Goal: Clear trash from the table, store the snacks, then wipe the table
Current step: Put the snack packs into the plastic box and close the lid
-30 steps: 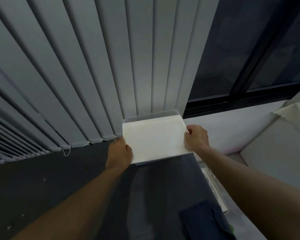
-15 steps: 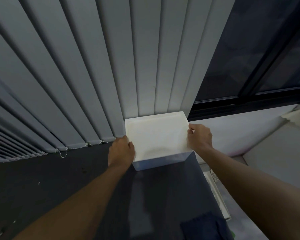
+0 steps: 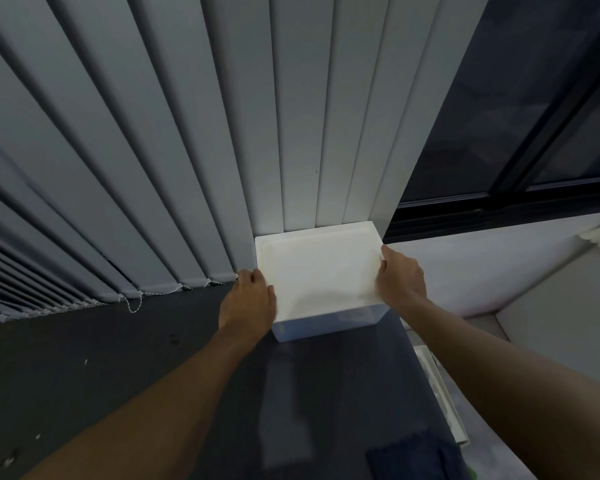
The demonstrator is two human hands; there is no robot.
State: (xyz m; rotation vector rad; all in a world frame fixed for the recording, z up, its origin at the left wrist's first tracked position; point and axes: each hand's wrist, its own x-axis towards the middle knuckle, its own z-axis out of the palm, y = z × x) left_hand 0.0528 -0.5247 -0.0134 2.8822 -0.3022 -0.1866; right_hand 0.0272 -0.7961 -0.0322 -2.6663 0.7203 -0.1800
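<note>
A translucent storage box with a white lid [image 3: 317, 271] stands at the far end of a dark table [image 3: 326, 393], right against the vertical blinds. My left hand [image 3: 248, 304] grips the lid's left edge, fingers curled over it. Over on the lid's right edge, my right hand [image 3: 399, 275] holds on with its fingers curled round the rim. What is inside the box is hidden by the lid. A dark blue cloth [image 3: 413, 457] lies on the table's near right corner.
Grey vertical blinds [image 3: 187, 150] with a bead chain hang behind the box. A dark window [image 3: 534, 116] is at the right. A white flat item [image 3: 444, 393] lies beside the table's right edge. Dark carpet [image 3: 66, 375] with small specks spreads at the left.
The lid has come down flat onto the box and the box sits farther back against the blinds. Both hands stayed on the lid's edges.
</note>
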